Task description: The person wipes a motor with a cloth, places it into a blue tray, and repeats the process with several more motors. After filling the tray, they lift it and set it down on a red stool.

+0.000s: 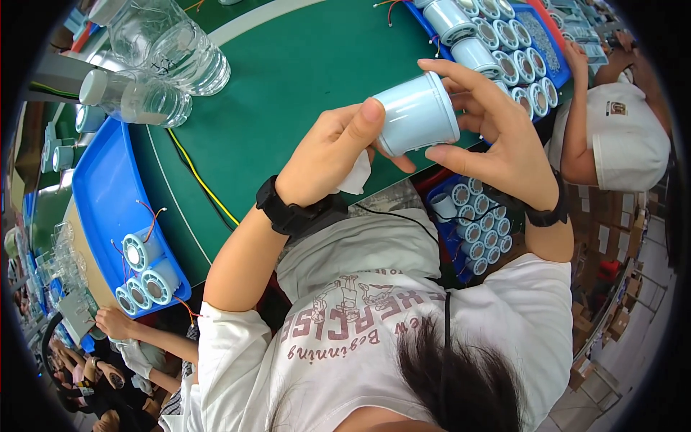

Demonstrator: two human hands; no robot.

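Here we pinch the pale blue plastic cylinder (pixel 417 115) above the green table's (pixel 288 93) edge, left hand (pixel 327 155) at seven o'clock, right hand (pixel 497 133) at three; it seems light, rigid, smooth, best gripped by its sides.

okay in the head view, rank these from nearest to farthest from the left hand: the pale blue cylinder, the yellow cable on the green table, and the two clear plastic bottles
1. Pale blue cylinder: touching the left hand, held between both hands.
2. Yellow cable: on the green table, off to the hand's left.
3. Clear plastic bottles: farthest, lying at the table's upper left.
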